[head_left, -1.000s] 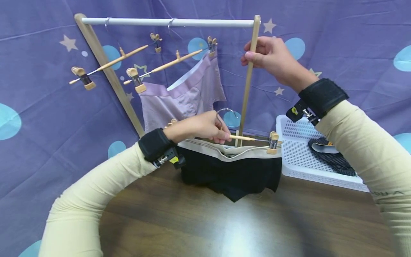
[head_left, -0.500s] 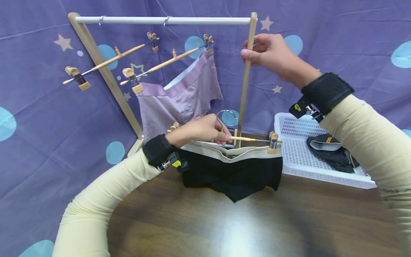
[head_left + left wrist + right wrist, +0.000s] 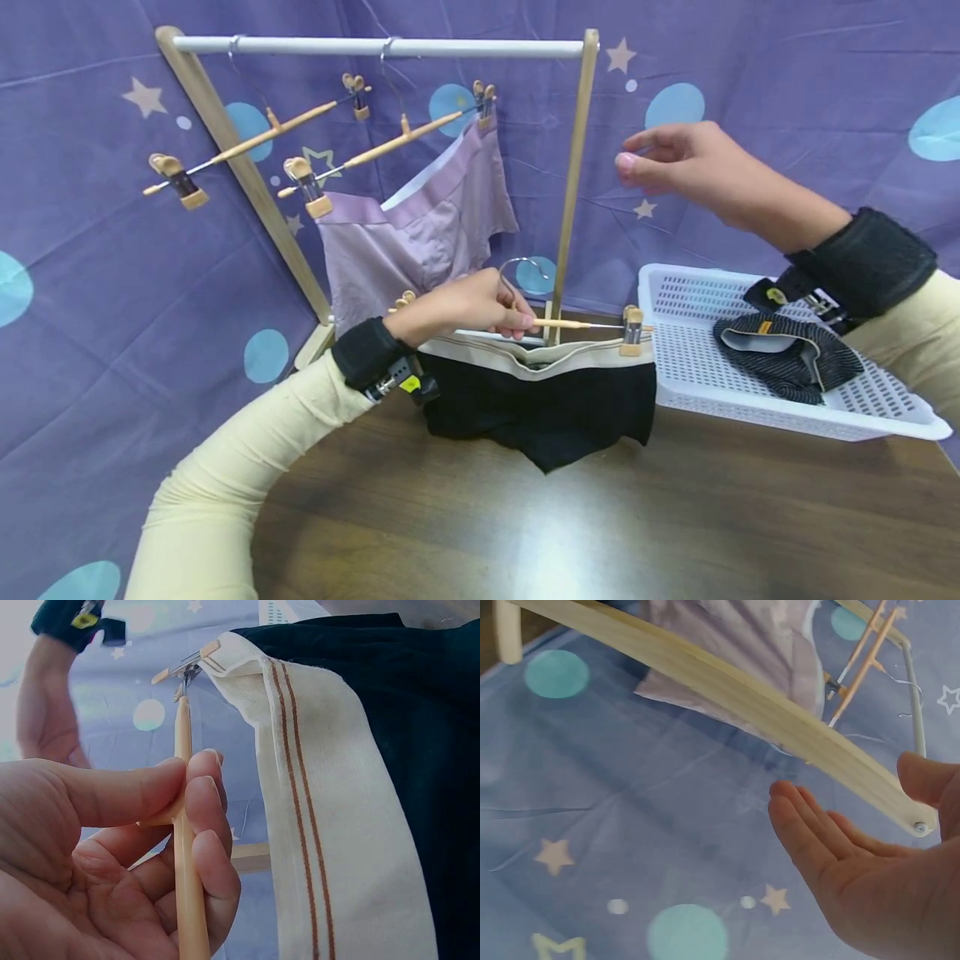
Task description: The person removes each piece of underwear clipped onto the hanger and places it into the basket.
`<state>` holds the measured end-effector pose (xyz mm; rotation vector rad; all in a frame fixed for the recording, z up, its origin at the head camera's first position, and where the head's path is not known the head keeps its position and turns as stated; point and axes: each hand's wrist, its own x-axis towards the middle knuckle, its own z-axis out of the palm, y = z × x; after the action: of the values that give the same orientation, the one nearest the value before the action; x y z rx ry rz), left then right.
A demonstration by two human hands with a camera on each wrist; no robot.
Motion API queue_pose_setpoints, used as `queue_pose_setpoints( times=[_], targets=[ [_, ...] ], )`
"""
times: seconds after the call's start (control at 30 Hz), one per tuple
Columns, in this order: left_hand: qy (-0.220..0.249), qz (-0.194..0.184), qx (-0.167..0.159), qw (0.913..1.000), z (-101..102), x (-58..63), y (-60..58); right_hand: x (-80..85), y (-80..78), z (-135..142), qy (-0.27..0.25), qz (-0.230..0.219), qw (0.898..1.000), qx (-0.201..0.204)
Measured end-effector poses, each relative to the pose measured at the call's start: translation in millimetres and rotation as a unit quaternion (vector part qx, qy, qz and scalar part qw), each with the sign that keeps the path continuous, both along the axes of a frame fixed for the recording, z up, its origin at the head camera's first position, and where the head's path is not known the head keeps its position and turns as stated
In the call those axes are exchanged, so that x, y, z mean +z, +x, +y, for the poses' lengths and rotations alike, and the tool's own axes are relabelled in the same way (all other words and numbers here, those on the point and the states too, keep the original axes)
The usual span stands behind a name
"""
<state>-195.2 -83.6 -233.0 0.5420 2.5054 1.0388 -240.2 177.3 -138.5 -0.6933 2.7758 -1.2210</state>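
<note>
My left hand [image 3: 480, 307] grips the wooden bar of a clip hanger [image 3: 191, 892], thumb and fingers curled round it below its metal hook. Black boxer briefs [image 3: 543, 408] with a cream waistband [image 3: 337, 787] hang from its clips, low over the table. The waistband shows two brown stripes in the left wrist view. My right hand [image 3: 697, 167] is in the air to the right of the rack's wooden post [image 3: 576, 175], apart from it, fingers loosely bent and holding nothing. In the right wrist view its fingers [image 3: 810, 825] extend near the post.
A white rail [image 3: 375, 47] carries a clip hanger with pink boxer briefs [image 3: 420, 233] and a bare clip hanger [image 3: 273, 133]. At the right stands a white perforated basket [image 3: 757, 417] with dark striped underwear [image 3: 795, 354] in it. A purple patterned cloth hangs behind.
My right hand has let go of the rack's post and moved right and slightly down. My left hand keeps its grip on the hanger almost in place. The head view has shifted slightly.
</note>
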Motion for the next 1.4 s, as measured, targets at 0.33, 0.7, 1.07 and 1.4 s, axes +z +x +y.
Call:
queue_pose_setpoints(
  times=[0.33, 0.7, 1.07, 1.4],
  targets=[
    [0.007, -0.003, -0.012, 0.9999, 0.7, -3.7, -0.4, -47.7, 35.2, 33.2, 0.041, -0.061, 0.997, 0.033],
    [0.011, 0.004, -0.009, 0.9999, 2.4, -3.9, 5.6, -84.4, 63.9, 36.9, 0.028, -0.085, 0.995, 0.051],
    [0.012, 0.029, -0.034, 0.9989, 8.2, -13.0, 2.5, -112.4, 66.8, 40.4, -0.003, -0.112, 0.993, 0.047],
    [0.026, 0.016, -0.036, 0.9989, 11.8, -20.3, -1.4, -127.2, 65.4, 38.1, -0.018, -0.137, 0.990, 0.034]
  ],
)
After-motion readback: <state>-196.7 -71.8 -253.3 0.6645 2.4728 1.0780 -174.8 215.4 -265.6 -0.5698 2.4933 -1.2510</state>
